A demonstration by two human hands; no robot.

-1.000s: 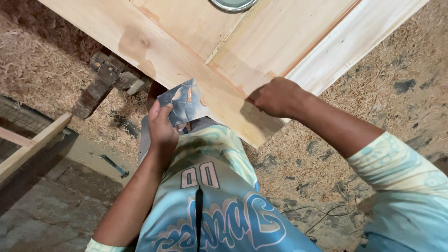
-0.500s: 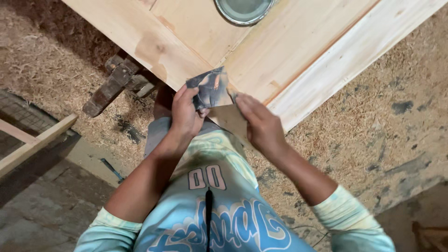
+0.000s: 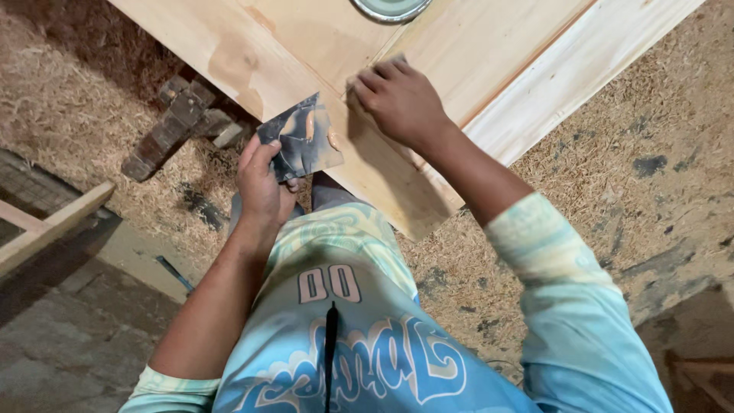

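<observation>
My left hand (image 3: 264, 183) pinches a dark, smeared square scrap (image 3: 300, 142), maybe a putty card, by its seven o'clock corner, keeping the paste within reach. At two o'clock from it, my right hand (image 3: 399, 99) presses curled fingertips (image 3: 365, 82) onto the pale wooden panel (image 3: 489, 61), apparently working a seam.
</observation>
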